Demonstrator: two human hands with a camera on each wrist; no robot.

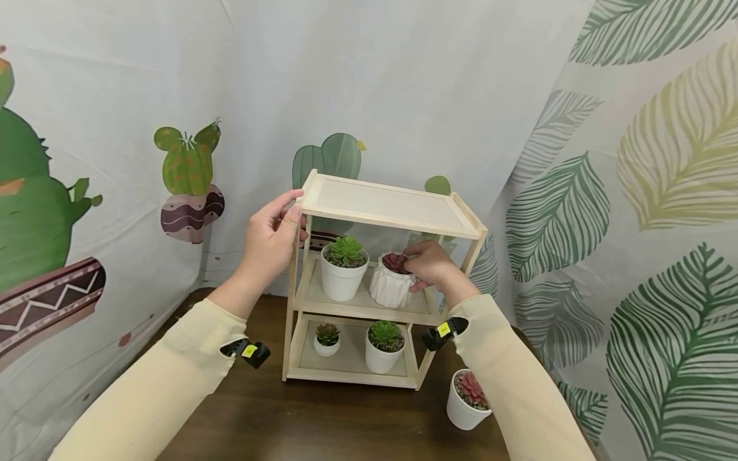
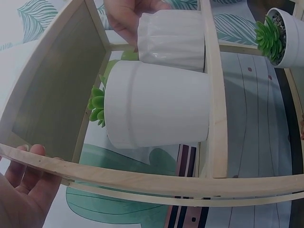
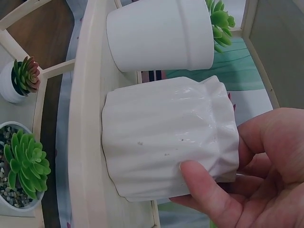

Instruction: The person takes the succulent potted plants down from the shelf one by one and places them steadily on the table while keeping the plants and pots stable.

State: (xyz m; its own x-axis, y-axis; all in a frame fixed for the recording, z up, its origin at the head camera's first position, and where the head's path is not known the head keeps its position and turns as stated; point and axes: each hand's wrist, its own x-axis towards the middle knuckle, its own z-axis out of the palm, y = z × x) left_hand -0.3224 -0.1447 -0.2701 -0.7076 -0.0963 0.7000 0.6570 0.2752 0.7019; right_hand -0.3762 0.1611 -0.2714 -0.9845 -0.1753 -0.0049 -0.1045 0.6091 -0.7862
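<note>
— What is the right hand doing?

— Pinching the ribbed white pot near its rim: thumb against the side, fingers curled round behind. The gap between them is only as wide as that part of the pot.

— And the left hand?

— At the upper left corner of the wooden shelf, fingers curled over the frame's edge with the thumb opposite, so it grips the wood.

— Why hold the frame at all?

— To steady it, I would guess; the frame looks light, and a nudge from the pot could shift it.

— Where exactly is the pot?

— On the right part of the middle tier, upright, its dark red succulent on top. Its base seems to meet the board; whether the board bears its weight, I can't tell. Holding it high probably keeps the fingers clear of the smooth white pot just beside it.

— Below that?

— A tiny pot and a green-leaved one, well apart on the bottom tier, perhaps so each shows.

— Anything off the shelf?

— A pot with a pinkish-red plant stands on the bench, near the right sleeve.
</note>
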